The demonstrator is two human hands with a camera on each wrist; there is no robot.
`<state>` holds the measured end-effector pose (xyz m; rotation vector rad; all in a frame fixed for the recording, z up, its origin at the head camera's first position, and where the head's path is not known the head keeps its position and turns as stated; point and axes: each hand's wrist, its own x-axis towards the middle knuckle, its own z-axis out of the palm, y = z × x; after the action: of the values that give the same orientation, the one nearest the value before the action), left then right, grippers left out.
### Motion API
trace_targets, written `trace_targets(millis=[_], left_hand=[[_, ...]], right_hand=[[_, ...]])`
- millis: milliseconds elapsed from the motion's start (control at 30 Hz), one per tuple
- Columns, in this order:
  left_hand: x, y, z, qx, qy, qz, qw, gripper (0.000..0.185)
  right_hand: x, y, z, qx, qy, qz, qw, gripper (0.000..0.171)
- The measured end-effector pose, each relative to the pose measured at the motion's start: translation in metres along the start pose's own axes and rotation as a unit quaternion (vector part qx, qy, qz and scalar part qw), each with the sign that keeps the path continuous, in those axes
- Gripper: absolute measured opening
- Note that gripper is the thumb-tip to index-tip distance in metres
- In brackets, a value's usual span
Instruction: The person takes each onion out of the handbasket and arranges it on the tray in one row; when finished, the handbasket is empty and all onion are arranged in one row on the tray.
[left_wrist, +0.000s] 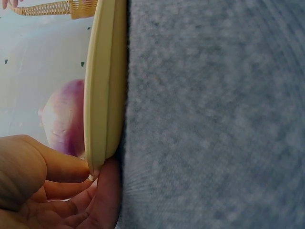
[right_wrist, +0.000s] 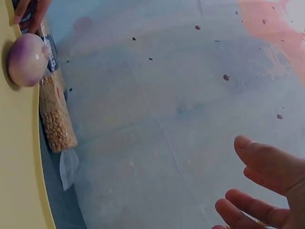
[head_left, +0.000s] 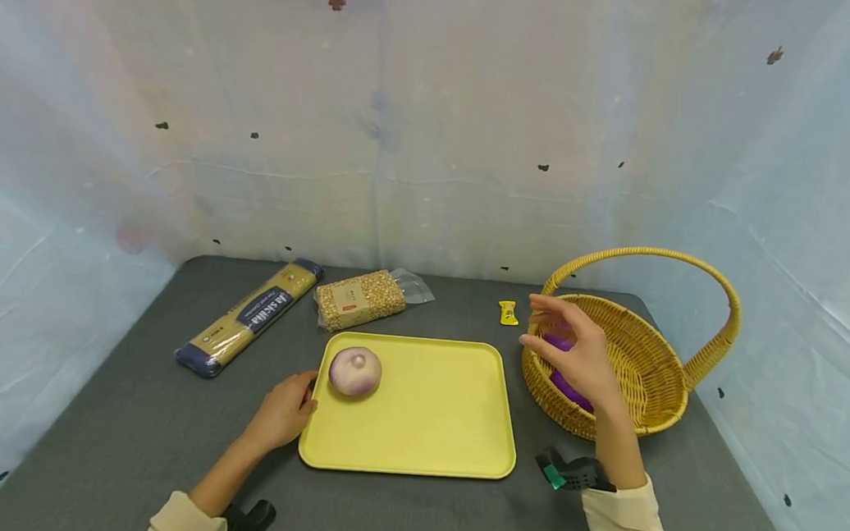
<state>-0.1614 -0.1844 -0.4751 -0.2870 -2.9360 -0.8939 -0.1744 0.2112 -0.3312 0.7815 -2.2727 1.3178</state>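
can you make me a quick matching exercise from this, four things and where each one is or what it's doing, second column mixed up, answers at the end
Column one
1. onion
2. left hand
3. bag of kernels
4. wicker basket

Column two
A. beyond the tray's far edge, beside a long gold-and-blue packet
B. standing to the right of the tray
C. resting on the yellow tray
D. pinching the tray's rim with its fingers

Pairs: 1-C, 2-D, 3-A, 4-B
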Motion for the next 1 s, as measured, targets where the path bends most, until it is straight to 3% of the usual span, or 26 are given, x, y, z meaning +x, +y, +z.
trace_targets(millis=[133,367,1000], left_hand=[[0.0,0.0,0.0,0.0,-0.001,-0.001,1.0,0.04],[0.0,0.002,-0.001,0.001,0.001,-0.001,1.0,0.039],[-0.002,0.004,-0.003,0.0,0.003,0.002,1.0,0.04]], right_hand=[[-0.002,0.005,-0.011,-0.009,0.015,0.008,1.0,0.051],[-0.003,0.007,-0.026,-0.019,0.035,0.061,0.997,0.048],[-0.007,0.029,-0.06,-0.042,0.072,0.13,0.988,0.042]])
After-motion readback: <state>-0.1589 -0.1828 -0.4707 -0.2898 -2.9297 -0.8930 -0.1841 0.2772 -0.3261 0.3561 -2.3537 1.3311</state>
